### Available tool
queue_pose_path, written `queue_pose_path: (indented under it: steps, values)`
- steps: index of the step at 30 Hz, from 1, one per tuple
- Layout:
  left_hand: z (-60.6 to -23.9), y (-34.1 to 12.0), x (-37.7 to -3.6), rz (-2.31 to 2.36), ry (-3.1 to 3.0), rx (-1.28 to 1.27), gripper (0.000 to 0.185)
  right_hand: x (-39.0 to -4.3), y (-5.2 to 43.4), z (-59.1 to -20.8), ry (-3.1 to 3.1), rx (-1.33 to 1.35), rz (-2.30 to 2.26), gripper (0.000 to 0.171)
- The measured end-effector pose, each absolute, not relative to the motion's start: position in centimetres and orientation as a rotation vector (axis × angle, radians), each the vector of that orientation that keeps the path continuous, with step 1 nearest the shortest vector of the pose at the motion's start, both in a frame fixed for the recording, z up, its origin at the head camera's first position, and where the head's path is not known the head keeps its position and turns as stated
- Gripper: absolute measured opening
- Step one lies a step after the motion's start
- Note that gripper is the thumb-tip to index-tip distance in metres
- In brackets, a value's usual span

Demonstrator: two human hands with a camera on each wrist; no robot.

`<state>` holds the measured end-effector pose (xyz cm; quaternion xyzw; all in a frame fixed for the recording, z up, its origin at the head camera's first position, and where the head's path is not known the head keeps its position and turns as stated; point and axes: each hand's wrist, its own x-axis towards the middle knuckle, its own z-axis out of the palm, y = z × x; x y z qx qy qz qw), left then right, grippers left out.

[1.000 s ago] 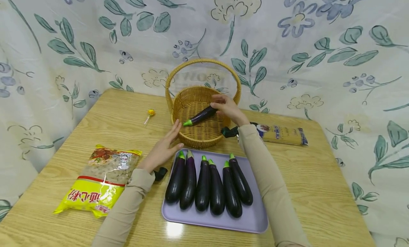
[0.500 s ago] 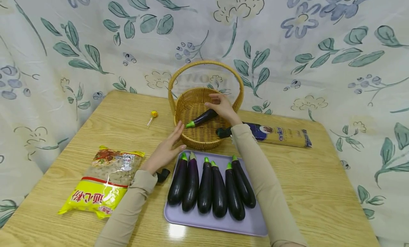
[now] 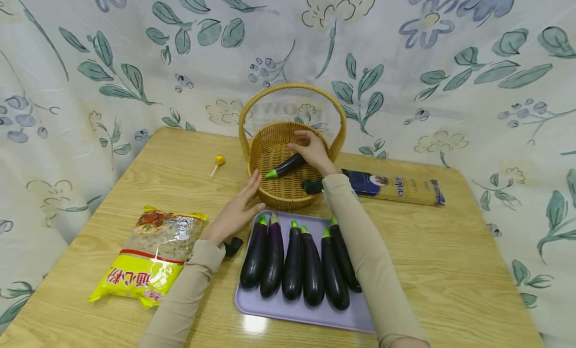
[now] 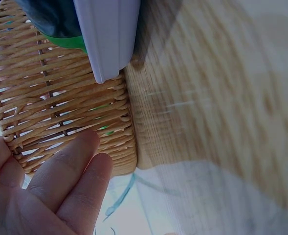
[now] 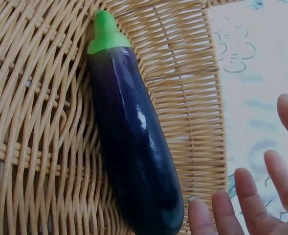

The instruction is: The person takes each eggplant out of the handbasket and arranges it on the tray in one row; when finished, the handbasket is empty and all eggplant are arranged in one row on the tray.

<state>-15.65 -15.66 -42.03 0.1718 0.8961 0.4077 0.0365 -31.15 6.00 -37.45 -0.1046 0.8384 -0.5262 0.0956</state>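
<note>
Head view: eggplant settles in the wicker basket

Head-camera frames over the last second show the right hand (image 3: pixel 312 150) lowering one eggplant (image 3: pixel 288 165) until it lies on the basket (image 3: pixel 288 198) floor. From the left: a crinkled yellow plastic pasta bag (image 3: pixel 150 258) lies flat on the wood-grain counter (image 3: pixel 450 248); the left hand (image 3: pixel 237 209) rests flat-fingered against the woven wall. Six glossy, dark purple eggplants (image 3: pixel 297 260) with green caps stay lined on a smooth lilac tray (image 3: pixel 315 315). In the right wrist view the fingers (image 5: pixel 246 205) are spread and off the eggplant (image 5: pixel 134 147), so the grip appears released, meaning this piece looks delivered. A spaghetti packet (image 3: pixel 396 187) lies far right.
</note>
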Motion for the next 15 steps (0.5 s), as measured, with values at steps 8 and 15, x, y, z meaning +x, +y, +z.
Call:
queue_pose_path:
  steps: [8, 15]
  values:
    - [-42.1, -15.5, -15.7, 1.252, 2.755, 0.54, 0.072, -31.5, 6.1, -38.5, 2.512, -0.328, -1.56, 0.055]
    - [-42.1, -15.5, -15.8, 1.237, 2.771, 0.526, 0.071, -31.8, 5.7, -39.1, 2.527, -0.362, -1.438, 0.05]
